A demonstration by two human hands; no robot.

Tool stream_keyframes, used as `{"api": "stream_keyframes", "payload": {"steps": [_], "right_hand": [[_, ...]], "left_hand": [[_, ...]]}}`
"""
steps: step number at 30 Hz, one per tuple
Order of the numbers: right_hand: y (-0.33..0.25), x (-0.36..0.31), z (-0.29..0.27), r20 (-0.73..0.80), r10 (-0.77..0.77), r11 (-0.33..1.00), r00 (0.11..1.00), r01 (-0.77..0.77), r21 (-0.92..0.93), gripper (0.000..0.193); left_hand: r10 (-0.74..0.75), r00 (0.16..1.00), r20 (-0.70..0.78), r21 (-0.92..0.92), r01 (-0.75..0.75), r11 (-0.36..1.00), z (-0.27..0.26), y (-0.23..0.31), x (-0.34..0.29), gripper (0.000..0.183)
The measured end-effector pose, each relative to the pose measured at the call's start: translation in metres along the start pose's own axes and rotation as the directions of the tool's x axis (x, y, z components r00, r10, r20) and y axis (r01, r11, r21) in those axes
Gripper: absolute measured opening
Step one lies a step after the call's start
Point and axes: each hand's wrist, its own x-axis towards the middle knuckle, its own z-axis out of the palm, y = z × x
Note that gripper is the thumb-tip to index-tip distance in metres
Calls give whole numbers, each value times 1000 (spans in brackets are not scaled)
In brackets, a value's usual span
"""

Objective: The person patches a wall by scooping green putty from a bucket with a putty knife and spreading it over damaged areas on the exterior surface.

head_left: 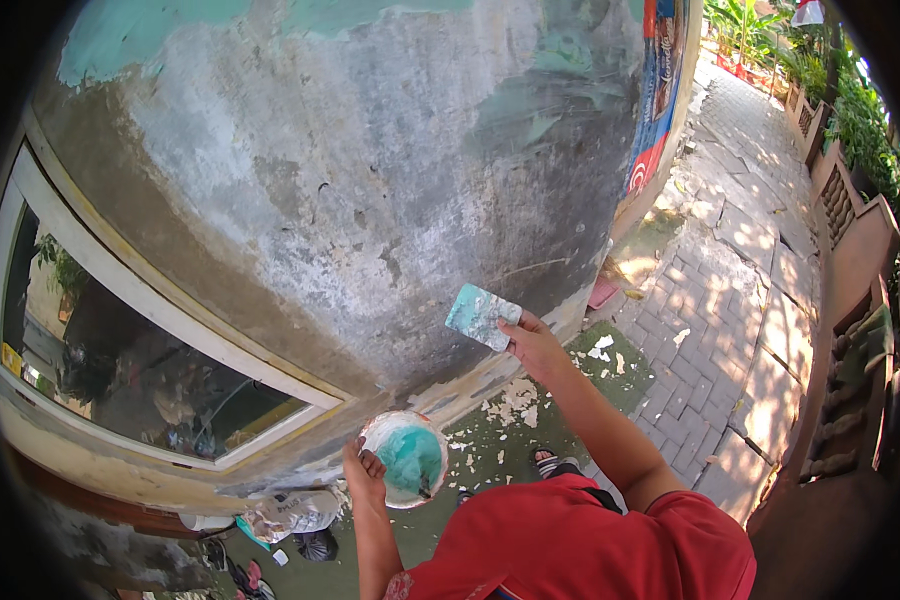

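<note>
- Patchy grey wall (370, 190) stood behind, a window (160, 350) at its left; pale flakes (513, 400) lay on the ground (620, 392);
- right hand (534, 345) gripped a teal-smeared scraper (481, 316), out before the wall;
- left hand (365, 472) grasped the bucket (397, 418) at its rim; teal paste (408, 453) lay inside.

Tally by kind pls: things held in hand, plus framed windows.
Bucket: 1, in left grip
Flat piece: 1, in right grip
Window: 1
Total: 3
</note>
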Motion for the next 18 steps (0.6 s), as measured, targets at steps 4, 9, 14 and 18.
{"api": "stream_keyframes", "payload": {"steps": [4,9,14,18], "right_hand": [[-35,19,9,-55,-147,989,988,144,-42,27],[-53,36,-4,-130,-198,980,971,200,-3,26],[-52,29,-36,-226,-180,983,957,169,-67,24],[-23,25,-61,-258,-123,992,958,110,-65,26]], "left_hand": [[6,999,-51,3,-6,1000,-20,-1,5,44],[24,997,-77,-30,-26,999,-64,-5,15,50],[16,982,-189,-20,-21,1000,-78,-7,12,59],[-1,973,-230,6,2,1000,-98,-10,14,60]]}}
